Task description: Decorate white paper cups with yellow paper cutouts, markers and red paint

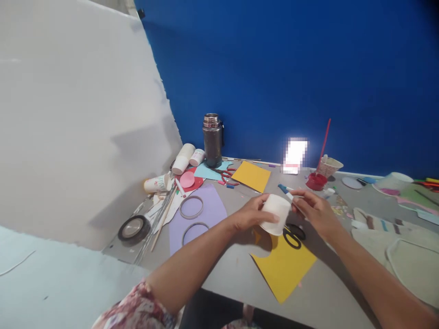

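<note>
My left hand [255, 212] is closed around a white paper cup [277, 211], thumb across its side, and holds it tilted above the table. Close to the cup's right side, my right hand [313, 208] pinches a slim white pen-shaped tube with a blue end [284, 190]; whether it is a marker or glue cannot be made out. Below the cup lies a yellow paper sheet [286, 274] with a rounded cut in its edge. Black-handled scissors [292, 238] rest on that sheet, their blades hidden.
A dark metal flask [213, 141] stands at the back. Left are purple paper [217, 208], a black tape roll [133, 229] and several cups. Behind my hands lie a yellow sheet [252, 177] and red-handled scissors [228, 176]. A red pot [316, 182] stands to the right.
</note>
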`<state>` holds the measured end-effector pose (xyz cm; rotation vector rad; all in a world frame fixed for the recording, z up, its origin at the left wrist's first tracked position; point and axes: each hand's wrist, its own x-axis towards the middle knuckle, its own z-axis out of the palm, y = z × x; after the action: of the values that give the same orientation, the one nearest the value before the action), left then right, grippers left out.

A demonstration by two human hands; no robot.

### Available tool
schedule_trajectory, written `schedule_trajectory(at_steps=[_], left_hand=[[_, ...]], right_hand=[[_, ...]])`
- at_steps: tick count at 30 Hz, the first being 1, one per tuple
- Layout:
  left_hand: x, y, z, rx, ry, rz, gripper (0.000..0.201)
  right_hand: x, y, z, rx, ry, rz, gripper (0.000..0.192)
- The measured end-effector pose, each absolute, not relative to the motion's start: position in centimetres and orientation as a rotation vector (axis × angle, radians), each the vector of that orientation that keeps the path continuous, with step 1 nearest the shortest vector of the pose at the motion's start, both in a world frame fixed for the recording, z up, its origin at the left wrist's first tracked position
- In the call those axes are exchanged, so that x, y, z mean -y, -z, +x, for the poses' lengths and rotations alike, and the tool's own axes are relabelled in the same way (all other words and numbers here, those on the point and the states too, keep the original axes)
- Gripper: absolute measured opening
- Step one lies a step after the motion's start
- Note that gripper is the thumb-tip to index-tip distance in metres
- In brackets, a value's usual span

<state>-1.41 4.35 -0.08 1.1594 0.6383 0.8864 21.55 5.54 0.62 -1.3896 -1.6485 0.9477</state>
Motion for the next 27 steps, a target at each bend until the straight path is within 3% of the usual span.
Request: schedule_trajectory(at_steps=[5,9,14,19,22,27], left_hand=[[-3.5,0.1,-0.8,-0.720,-0.868,1.515,0.061],[-3.7,-0.7,-1.2,-0.632,-0.881,1.277,0.062],[-5.6,-1.8,-2.7,-0.727,-1.347,0.868,0.063],[-6.5,-1.2,-2.9,-0.836,-1.473,0.804,0.054],[-5.9,-0.6,-2.3,-0.821,-1.343,0.877,0.053],[-3.5,-1.0,-1.3,-0.635,-0.739,1.166,0.056]], right_hand=[[-6.6,2.2,22.9,1.874,-0.511,-1.508,0.040],[-6.4,2.6,23.2,2.021,-0.228,-1.658,0.042],[-6.1,1.7,22.3,2.127,-0.128,-1.839,0.034],[-5.8,1.7,21.2,2.266,-0.066,-1.914,0.033],[-5.5,1.7,20.7,2.310,-0.044,-1.893,0.032],[-5.1,1.5,20.4,2.338,-0.009,-1.746,0.027]])
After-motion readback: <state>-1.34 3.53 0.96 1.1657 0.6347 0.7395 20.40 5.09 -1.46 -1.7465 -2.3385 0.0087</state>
